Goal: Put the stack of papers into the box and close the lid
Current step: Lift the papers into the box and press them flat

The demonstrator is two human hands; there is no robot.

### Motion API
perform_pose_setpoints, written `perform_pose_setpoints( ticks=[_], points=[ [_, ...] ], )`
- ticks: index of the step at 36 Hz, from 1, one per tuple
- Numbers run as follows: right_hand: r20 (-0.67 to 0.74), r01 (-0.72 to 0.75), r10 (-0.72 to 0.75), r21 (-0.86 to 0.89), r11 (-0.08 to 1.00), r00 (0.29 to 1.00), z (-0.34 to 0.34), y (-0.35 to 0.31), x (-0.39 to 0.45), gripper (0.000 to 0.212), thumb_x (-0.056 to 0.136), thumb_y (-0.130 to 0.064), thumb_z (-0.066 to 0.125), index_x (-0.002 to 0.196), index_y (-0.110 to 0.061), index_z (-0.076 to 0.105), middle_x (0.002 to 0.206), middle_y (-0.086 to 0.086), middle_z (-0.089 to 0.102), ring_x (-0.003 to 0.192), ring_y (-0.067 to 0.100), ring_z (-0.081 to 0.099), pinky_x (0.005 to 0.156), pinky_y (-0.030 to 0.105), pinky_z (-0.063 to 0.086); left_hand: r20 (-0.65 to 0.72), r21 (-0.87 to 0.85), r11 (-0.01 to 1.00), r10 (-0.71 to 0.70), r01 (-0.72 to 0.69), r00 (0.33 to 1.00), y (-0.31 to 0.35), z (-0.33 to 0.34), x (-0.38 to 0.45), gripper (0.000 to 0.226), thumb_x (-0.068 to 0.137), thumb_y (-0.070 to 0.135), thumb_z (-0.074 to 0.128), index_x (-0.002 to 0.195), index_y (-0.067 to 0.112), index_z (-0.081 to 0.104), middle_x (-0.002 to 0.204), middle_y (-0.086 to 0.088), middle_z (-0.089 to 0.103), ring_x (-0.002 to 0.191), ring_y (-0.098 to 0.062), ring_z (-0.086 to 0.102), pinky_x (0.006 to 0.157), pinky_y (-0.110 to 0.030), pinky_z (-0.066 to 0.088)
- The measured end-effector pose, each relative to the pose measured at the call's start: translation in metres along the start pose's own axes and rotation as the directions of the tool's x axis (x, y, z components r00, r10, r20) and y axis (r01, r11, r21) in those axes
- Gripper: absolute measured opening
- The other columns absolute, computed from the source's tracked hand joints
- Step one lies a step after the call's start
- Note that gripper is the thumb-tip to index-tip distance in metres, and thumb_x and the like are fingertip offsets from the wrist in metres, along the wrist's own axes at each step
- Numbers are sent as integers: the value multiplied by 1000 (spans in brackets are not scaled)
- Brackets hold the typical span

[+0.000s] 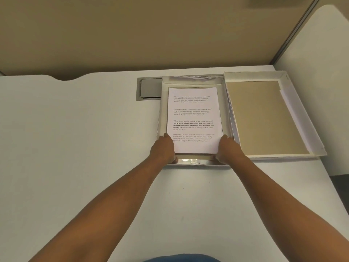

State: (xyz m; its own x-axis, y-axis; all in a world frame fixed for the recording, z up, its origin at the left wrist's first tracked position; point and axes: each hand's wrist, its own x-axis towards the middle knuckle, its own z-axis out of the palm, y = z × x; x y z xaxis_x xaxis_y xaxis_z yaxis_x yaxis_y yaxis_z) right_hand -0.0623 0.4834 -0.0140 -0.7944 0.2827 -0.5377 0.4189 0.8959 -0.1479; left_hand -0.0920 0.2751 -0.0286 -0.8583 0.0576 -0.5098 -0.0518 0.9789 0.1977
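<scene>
Head view: two hands, left [164,148] and right [227,148], grip one paper stack [194,118] inside one open box [160,110]

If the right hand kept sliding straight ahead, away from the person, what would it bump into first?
Probably the box's far wall. The right hand points along the right edge of the stack of papers inside the box, though it might rub the right wall first; depth is unclear.

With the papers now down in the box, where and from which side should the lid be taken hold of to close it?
Probably the lid's far right rim, about halfway along. It lies open, inside up, right of the box, seemingly joined along the shared edge, so the right rim swings freest. Come from the right with the right hand; both hands are on the papers.
</scene>
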Motion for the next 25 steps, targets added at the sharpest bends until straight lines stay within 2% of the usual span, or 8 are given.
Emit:
perform_pose_setpoints(
  ticks=[3, 7, 10, 12, 19, 23, 25],
  points=[
    [-28, -16, 17, 36, 999, 999, 3, 0, 0, 69, 80, -24, 78, 131, 1, 39, 128, 19, 53, 115, 35, 59, 93, 36, 48, -20, -21, 1000, -1, 1, 1000, -2, 1, -1, 71, 73, 30, 86, 128, 3, 50, 124, -12, 56, 112, -29, 61, 87, -34, 52],
    [-52, -23, 23, 15, 1000, 998, 7, 2, -1, 56, 80, -29, 78, 121, 0, 53, 119, 16, 58, 103, 30, 65, 84, 30, 51, -52, -48, 999, -3, 1, 999, -4, 2, 0, 51, 78, 23, 81, 120, 5, 58, 120, -12, 59, 109, -30, 63, 84, -34, 53],
    [-92, -23, 24, 20, 1000, 995, 11, 4, -1, 40, 78, -22, 78, 108, -3, 60, 110, 13, 59, 91, 30, 67, 70, 27, 46, -66, -48, 999, -7, 3, 998, -4, 3, 0, 49, 79, 23, 81, 118, 5, 59, 118, -12, 60, 108, -31, 64, 82, -35, 53],
    [-119, -12, 13, 16, 1000, 993, 14, 5, 0, 36, 77, -19, 78, 105, -3, 62, 106, 13, 59, 89, 31, 67, 67, 27, 43, -68, -58, 998, -10, 6, 998, -4, 4, 0, 48, 78, 22, 81, 117, 5, 59, 117, -12, 60, 107, -31, 64, 80, -34, 52],
    [-141, 11, -10, 10, 1000, 990, 16, 8, 0, 34, 77, -20, 78, 103, -4, 63, 101, 12, 60, 86, 31, 67, 69, 29, 48, -65, -49, 999, -17, 14, 998, -3, 3, -1, 48, 77, 22, 82, 117, 6, 60, 117, -12, 61, 106, -30, 65, 78, -33, 52],
    [-85, 5, -7, -24, 1000, 996, 12, 10, 0, 41, 80, -23, 77, 110, -2, 59, 108, 14, 61, 94, 31, 66, 73, 30, 49, 6, -9, 1000, -11, 11, 1000, -1, -4, 1, 45, 76, 25, 82, 112, 6, 62, 115, -12, 65, 102, -29, 66, 76, -31, 52],
    [-34, 2, -4, -63, 998, 999, 4, 9, 2, 45, 80, -29, 78, 111, -1, 59, 110, 14, 63, 98, 30, 66, 73, 29, 47, 89, 48, 999, -28, 24, 996, 3, -11, 5, 65, 71, 33, 87, 122, 4, 58, 121, -12, 65, 107, -29, 64, 81, -32, 53]
  ],
)
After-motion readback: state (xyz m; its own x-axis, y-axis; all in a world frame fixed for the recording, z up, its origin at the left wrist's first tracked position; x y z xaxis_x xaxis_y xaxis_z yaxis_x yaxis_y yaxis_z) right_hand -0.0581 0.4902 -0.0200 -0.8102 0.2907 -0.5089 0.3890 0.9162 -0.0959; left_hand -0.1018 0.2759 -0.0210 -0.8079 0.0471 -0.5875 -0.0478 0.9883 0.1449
